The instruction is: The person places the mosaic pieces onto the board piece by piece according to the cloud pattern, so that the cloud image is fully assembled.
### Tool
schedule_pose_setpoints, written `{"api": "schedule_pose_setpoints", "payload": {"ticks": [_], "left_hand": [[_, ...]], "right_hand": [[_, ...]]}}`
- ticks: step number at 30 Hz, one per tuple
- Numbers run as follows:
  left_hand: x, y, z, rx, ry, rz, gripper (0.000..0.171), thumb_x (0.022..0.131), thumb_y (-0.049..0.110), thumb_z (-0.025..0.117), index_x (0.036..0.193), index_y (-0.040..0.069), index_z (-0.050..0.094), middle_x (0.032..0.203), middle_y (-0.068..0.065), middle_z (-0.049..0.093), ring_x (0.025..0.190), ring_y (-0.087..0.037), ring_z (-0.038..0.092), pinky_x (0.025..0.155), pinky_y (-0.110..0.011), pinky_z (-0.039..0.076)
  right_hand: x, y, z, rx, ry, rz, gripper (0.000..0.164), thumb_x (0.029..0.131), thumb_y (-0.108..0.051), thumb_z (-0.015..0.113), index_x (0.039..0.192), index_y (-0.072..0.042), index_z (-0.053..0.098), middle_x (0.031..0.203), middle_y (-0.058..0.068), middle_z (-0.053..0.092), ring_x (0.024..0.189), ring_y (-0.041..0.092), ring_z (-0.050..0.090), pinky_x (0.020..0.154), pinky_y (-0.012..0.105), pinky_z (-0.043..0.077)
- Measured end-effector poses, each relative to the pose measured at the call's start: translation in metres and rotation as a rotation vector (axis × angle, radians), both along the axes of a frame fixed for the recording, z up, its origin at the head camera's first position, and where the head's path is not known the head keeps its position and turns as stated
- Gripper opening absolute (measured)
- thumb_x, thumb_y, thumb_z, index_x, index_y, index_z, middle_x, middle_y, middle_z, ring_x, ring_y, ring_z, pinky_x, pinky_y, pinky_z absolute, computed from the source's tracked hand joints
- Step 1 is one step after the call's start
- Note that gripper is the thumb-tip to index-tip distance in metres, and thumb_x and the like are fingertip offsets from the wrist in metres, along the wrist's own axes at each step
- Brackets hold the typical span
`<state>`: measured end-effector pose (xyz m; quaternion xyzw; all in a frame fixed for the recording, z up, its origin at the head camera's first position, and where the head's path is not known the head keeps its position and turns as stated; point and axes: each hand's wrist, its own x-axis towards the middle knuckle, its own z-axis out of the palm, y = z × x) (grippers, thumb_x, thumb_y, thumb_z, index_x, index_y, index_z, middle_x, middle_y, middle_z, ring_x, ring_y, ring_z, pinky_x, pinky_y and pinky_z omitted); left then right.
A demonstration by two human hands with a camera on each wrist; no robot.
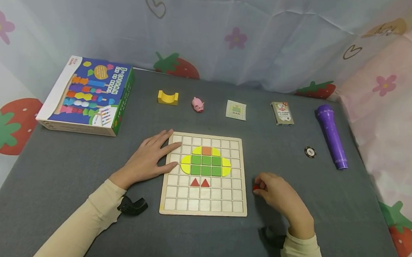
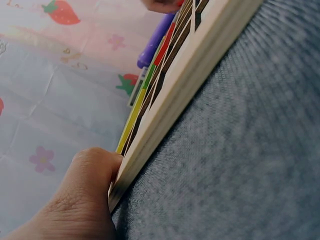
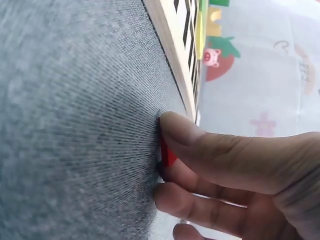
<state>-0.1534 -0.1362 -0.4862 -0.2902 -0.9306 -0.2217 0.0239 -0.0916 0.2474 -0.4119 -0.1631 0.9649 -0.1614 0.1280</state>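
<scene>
A wooden grid board [image 1: 203, 205] lies on the table with several green squares [image 1: 206, 160], yellow rounded pieces [image 1: 186, 164], an orange square [image 1: 206, 151] and two red triangles [image 1: 195, 182] on it. My left hand [image 1: 152, 154] rests on the board's left edge, fingers spread; in the left wrist view its thumb [image 2: 92, 172] touches the rim. Right of the board, apart from it, my right hand [image 1: 276, 190] pinches a small red piece [image 3: 168, 155] between thumb and fingers, down at the table surface. Most of that piece is hidden by the fingers.
Along the back stand a blue game box [image 1: 89, 95], a yellow arched block [image 1: 167, 98], a pink pig figure [image 1: 198, 104], a pattern card [image 1: 236, 110] and a playing-card box [image 1: 282, 114]. At right lie a purple flashlight-shaped tube [image 1: 332, 136] and a black-and-white chip [image 1: 310, 152].
</scene>
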Motion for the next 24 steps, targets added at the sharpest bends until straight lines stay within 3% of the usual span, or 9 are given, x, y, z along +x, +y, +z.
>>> {"api": "schedule_pose_setpoints", "payload": {"ticks": [7,11,15,24], "left_hand": [[0.001,0.0,0.0,0.01,-0.002,0.011,0.063,0.089,0.052,0.057,0.145,0.025,0.044,0.157,-0.012,0.024,0.145,-0.033,0.021,0.109,-0.056,0.024],[0.001,0.0,0.0,0.018,0.001,0.01,0.063,0.089,0.052,0.058,0.144,0.024,0.045,0.157,-0.012,0.026,0.144,-0.033,0.022,0.108,-0.056,0.024],[0.001,-0.001,0.0,0.022,0.002,0.011,0.063,0.088,0.051,0.059,0.143,0.024,0.046,0.156,-0.013,0.027,0.144,-0.033,0.023,0.107,-0.056,0.025],[-0.001,-0.001,-0.001,0.02,-0.003,0.01,0.063,0.089,0.053,0.058,0.144,0.025,0.046,0.156,-0.012,0.026,0.144,-0.033,0.022,0.107,-0.056,0.025]], "right_hand": [[-0.004,-0.01,0.004,-0.045,0.136,0.043,0.01,0.084,-0.009,0.073,0.085,-0.01,0.063,0.076,-0.004,0.058,0.067,0.008,0.051,0.061,0.029,0.045],[-0.01,-0.027,0.008,-0.078,0.122,0.056,0.01,0.086,-0.009,0.071,0.092,-0.011,0.064,0.08,-0.004,0.061,0.069,0.007,0.052,0.063,0.029,0.047],[-0.016,-0.049,0.008,-0.102,0.084,0.12,0.015,0.085,-0.009,0.072,0.097,-0.01,0.064,0.085,-0.003,0.064,0.072,0.008,0.054,0.066,0.028,0.048],[-0.022,-0.08,-0.001,-0.08,0.093,0.218,0.008,0.086,-0.019,0.073,0.091,-0.018,0.067,0.079,-0.01,0.063,0.066,0.004,0.052,0.063,0.023,0.046]]}}
